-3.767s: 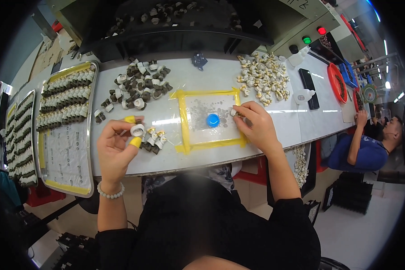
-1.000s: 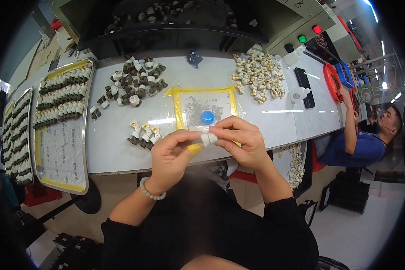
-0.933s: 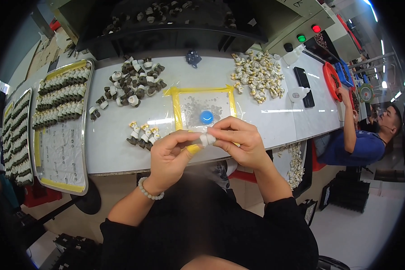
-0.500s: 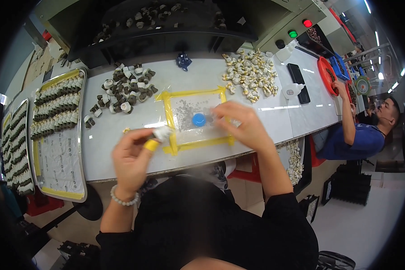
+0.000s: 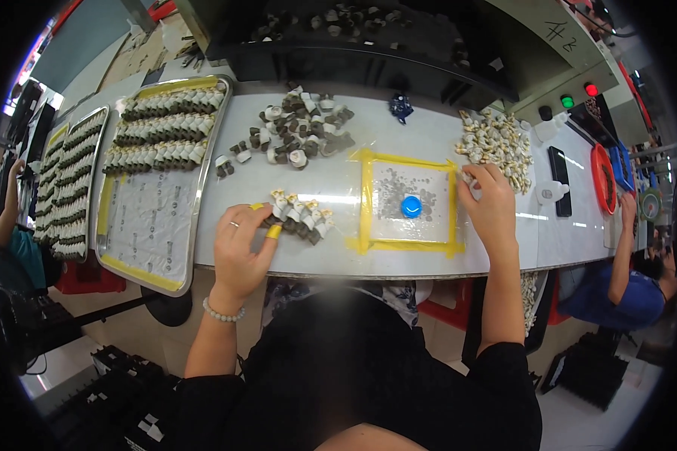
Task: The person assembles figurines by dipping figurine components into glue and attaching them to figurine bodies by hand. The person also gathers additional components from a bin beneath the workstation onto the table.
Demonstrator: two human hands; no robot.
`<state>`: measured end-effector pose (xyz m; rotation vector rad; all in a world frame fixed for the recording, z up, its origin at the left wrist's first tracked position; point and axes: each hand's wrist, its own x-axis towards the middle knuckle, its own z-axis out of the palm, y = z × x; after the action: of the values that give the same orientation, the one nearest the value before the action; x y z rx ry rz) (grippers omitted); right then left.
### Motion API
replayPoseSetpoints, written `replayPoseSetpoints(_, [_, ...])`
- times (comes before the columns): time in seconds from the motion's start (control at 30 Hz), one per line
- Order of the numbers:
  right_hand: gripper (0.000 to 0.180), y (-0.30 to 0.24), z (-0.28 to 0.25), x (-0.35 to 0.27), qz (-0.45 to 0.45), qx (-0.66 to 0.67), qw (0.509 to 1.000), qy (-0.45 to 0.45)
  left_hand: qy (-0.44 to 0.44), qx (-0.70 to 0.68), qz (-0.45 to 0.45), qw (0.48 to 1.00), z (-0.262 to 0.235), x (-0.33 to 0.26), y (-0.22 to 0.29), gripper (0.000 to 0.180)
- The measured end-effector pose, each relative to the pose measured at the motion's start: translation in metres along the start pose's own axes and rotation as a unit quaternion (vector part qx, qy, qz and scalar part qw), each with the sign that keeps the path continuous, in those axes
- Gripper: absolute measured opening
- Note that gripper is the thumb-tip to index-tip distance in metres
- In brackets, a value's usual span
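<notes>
A second ago both hands were joined just in front of the body, pressed together on one small white piece; they are now seen spread well apart over the white bench (image 5: pixel 338 180), so the joining of that piece can be judged finished and a fresh pair is probably being fetched; the left hand (image 5: pixel 241 252), its fingertips capped in yellow, has been brought down to the small row of assembled black-and-white pieces (image 5: pixel 299 214), with the fingers curled loosely and touching the near end of that row; whether a piece is actually pinched there cannot be told; the right hand (image 5: pixel 493 207) has been carried to the right edge of the yellow-taped square (image 5: pixel 408 204), its fingertips closed at the near fringe of the heap of pale cream parts (image 5: pixel 496 143); a small pale part seems to be nipped between them, though this is too small to be sure of; the row therefore lies under the left fingers and well apart from the right hand, with the taped square and the blue cap (image 5: pixel 411 206) at its middle lying between the two hands; a larger loose pile of dark and white pieces (image 5: pixel 297 135) is left further back, and a metal tray (image 5: pixel 154 225) with filled rows stands to the left
</notes>
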<state>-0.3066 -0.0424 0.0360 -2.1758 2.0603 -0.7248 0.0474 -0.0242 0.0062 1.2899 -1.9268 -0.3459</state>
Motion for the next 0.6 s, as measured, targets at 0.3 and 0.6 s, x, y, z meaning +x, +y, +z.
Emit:
replayPoseSetpoints(0.3, [0.023,-0.01,-0.013,-0.023,0.03,0.062,0.992,-0.101,0.052,0.142,0.023,0.988,-0.016,0.035,-0.024,0.033])
replayPoseSetpoints(0.6, [0.024,0.013,-0.01,-0.016,-0.005,0.174,0.973,-0.149,-0.025,0.209,-0.038,0.977,-0.007,0.046,-0.032,0.03])
